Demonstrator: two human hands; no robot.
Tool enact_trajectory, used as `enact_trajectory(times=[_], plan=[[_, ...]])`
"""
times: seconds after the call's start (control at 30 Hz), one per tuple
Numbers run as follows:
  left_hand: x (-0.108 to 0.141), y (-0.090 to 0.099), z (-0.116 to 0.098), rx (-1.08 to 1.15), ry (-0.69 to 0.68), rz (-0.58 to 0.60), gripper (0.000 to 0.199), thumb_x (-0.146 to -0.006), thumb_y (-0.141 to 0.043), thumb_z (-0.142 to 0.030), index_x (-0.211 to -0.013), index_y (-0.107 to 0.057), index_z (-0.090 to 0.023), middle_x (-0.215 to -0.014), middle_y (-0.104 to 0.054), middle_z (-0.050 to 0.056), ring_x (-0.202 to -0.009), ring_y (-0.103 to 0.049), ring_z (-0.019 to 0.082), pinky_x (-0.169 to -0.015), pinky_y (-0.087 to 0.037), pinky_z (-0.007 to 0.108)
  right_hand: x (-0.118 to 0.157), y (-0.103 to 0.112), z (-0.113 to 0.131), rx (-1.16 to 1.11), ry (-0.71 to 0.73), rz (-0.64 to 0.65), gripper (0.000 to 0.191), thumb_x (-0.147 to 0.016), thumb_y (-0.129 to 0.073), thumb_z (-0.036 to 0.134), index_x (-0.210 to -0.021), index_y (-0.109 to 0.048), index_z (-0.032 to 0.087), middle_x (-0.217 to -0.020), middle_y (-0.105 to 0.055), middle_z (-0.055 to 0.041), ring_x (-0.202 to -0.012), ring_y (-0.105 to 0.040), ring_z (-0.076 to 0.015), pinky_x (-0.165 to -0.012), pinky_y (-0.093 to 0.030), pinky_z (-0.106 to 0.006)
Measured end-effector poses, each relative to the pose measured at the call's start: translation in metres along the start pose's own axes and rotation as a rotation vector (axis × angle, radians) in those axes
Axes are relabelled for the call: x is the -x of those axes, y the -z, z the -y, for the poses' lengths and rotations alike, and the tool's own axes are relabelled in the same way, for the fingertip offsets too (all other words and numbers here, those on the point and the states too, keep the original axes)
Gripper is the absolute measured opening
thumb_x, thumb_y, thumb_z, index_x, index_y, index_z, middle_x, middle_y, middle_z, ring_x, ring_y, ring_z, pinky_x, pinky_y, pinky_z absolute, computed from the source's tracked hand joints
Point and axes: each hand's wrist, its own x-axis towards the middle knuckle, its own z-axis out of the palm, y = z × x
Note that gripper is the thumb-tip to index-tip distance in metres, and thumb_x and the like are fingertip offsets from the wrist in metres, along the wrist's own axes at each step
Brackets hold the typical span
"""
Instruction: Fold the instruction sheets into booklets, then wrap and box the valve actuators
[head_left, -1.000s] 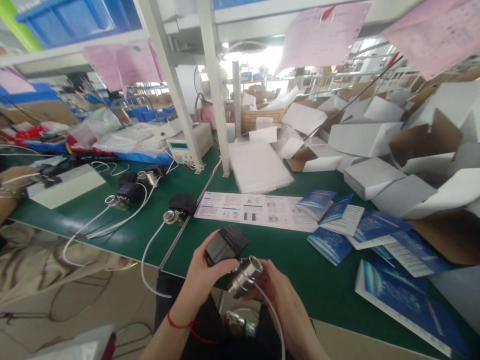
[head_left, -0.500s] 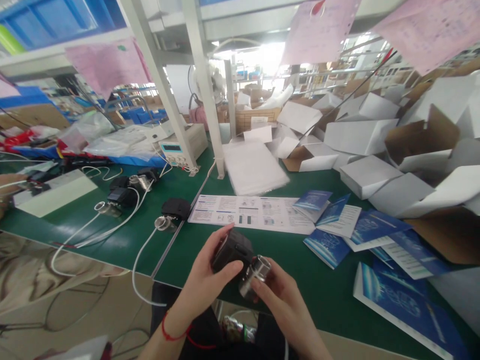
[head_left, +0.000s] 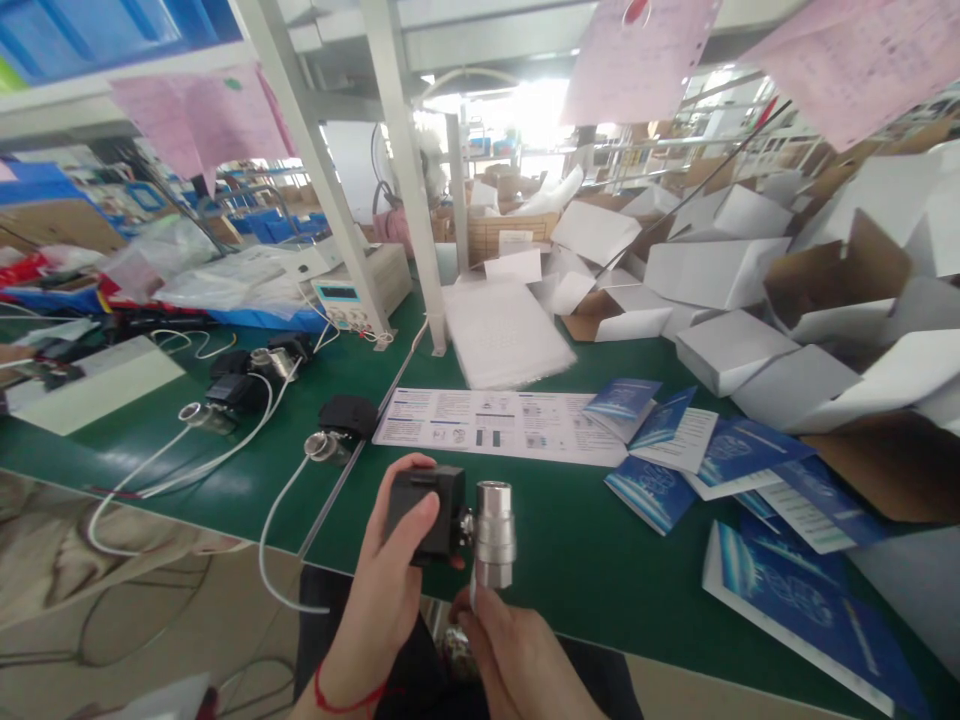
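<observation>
My left hand [head_left: 397, 545] is wrapped round the black housing of a motorized ball valve [head_left: 427, 510], thumb across its front. The valve's silver metal body [head_left: 495, 535] points upright at the right of the housing, above the green table's front edge. Just below it, my right hand [head_left: 510, 640] is closed on the white cable [head_left: 473, 592] that hangs from the valve; its fingertips are partly hidden. A second motorized valve [head_left: 345, 425] with a white cable lies to the left on the table, and several similar valves [head_left: 240, 385] lie farther left.
A printed instruction sheet [head_left: 495, 425] lies ahead, with several blue booklets [head_left: 652, 492] at its right. Behind are a stack of white plastic bags [head_left: 502, 335], a power supply [head_left: 360, 290] and a heap of white boxes [head_left: 712, 270]. Another person's hand [head_left: 15, 355] shows at far left.
My left hand has turned the valve so its metal body stands upright, and moved it slightly left. My right hand has let go of the metal body and dropped to the cable beneath.
</observation>
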Motion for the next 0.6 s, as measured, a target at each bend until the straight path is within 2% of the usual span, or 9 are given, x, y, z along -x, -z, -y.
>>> enact_trajectory(times=[0.03, 0.1, 0.17, 0.27, 0.33, 0.4, 0.47, 0.53, 0.6], plan=[[0.000, 0.002, 0.002, -0.100, -0.094, -0.019, 0.051, -0.076, -0.081, -0.046, -0.117, -0.058, -0.025, -0.098, -0.065, 0.001, -0.075, -0.062, 0.019, -0.059, -0.055, 0.026, 0.002, 0.000, 0.005, 0.011, 0.008, -0.006, 0.017, -0.097, -0.054, 0.032, -0.097, -0.070, 0.026, -0.080, -0.071, -0.0044, -0.072, -0.066, -0.0205, -0.064, -0.045, -0.026], [0.000, 0.007, 0.003, -0.298, -0.252, -0.031, 0.043, -0.077, -0.081, -0.040, -0.112, -0.061, -0.027, -0.100, -0.064, 0.000, -0.082, -0.061, 0.019, -0.070, -0.053, 0.026, 0.006, 0.013, 0.020, 0.018, 0.023, 0.001, 0.016, -0.098, -0.055, 0.032, -0.091, -0.068, 0.027, -0.075, -0.069, -0.0017, -0.065, -0.062, -0.0178, -0.060, -0.043, -0.024], [0.000, 0.014, 0.002, -0.422, -0.296, 0.012, 0.037, -0.077, -0.080, -0.038, -0.109, -0.064, -0.027, -0.098, -0.065, 0.001, -0.085, -0.061, 0.020, -0.075, -0.052, 0.026, 0.007, 0.038, 0.035, 0.024, 0.043, -0.018, 0.024, -0.100, -0.051, 0.034, -0.084, -0.066, 0.026, -0.073, -0.067, 0.0000, -0.062, -0.058, -0.0155, -0.058, -0.042, -0.023], [0.004, 0.022, 0.001, -0.411, -0.171, 0.158, 0.038, -0.072, -0.082, -0.038, -0.106, -0.068, -0.026, -0.099, -0.066, 0.002, -0.086, -0.061, 0.022, -0.074, -0.051, 0.027, -0.003, 0.074, 0.045, 0.063, 0.054, -0.153, 0.029, -0.100, -0.053, 0.037, -0.076, -0.062, 0.024, -0.072, -0.063, 0.0010, -0.065, -0.055, -0.0144, -0.061, -0.041, -0.024], [0.010, 0.024, 0.002, -0.277, -0.039, 0.230, 0.042, -0.070, -0.084, -0.040, -0.106, -0.069, -0.026, -0.097, -0.066, 0.001, -0.082, -0.061, 0.021, -0.070, -0.050, 0.026, -0.014, 0.080, 0.038, 0.037, 0.032, -0.185, 0.028, -0.097, -0.056, 0.037, -0.073, -0.060, 0.023, -0.070, -0.059, 0.0019, -0.067, -0.052, -0.0144, -0.063, -0.041, -0.024], [0.016, 0.025, 0.005, -0.105, 0.093, 0.266, 0.048, -0.068, -0.086, -0.043, -0.110, -0.067, -0.026, -0.090, -0.066, 0.001, -0.072, -0.059, 0.018, -0.063, -0.049, 0.025, -0.023, 0.069, 0.025, -0.029, 0.001, -0.145, 0.030, -0.096, -0.057, 0.038, -0.071, -0.059, 0.022, -0.069, -0.057, 0.0023, -0.067, -0.051, -0.0146, -0.062, -0.040, -0.024], [0.020, 0.025, 0.005, 0.027, 0.172, 0.248, 0.056, -0.068, -0.086, -0.049, -0.114, -0.064, -0.026, -0.088, -0.065, 0.001, -0.063, -0.056, 0.016, -0.055, -0.048, 0.024, -0.024, 0.045, 0.014, -0.079, -0.015, -0.065, 0.037, -0.099, -0.051, 0.043, -0.070, -0.060, 0.022, -0.067, -0.057, 0.0018, -0.065, -0.053, -0.0152, -0.060, -0.042, -0.024], [0.019, 0.026, 0.003, 0.081, 0.165, 0.156, 0.065, -0.068, -0.084, -0.057, -0.119, -0.061, -0.025, -0.092, -0.066, 0.003, -0.059, -0.055, 0.015, -0.047, -0.046, 0.024, -0.017, 0.019, 0.009, -0.097, -0.015, 0.029, 0.038, -0.102, -0.048, 0.046, -0.078, -0.067, 0.025, -0.067, -0.062, 0.0007, -0.067, -0.060, -0.0187, -0.062, -0.048, -0.027], [0.016, 0.028, -0.001, 0.048, 0.075, 0.019, 0.067, -0.068, -0.082, -0.060, -0.122, -0.059, -0.026, -0.094, -0.066, 0.002, -0.060, -0.055, 0.016, -0.044, -0.045, 0.024, -0.005, 0.002, 0.012, -0.071, 0.002, 0.063, 0.024, -0.096, -0.061, 0.045, -0.082, -0.071, 0.029, -0.072, -0.067, -0.0003, -0.074, -0.065, -0.0230, -0.067, -0.050, -0.029]])
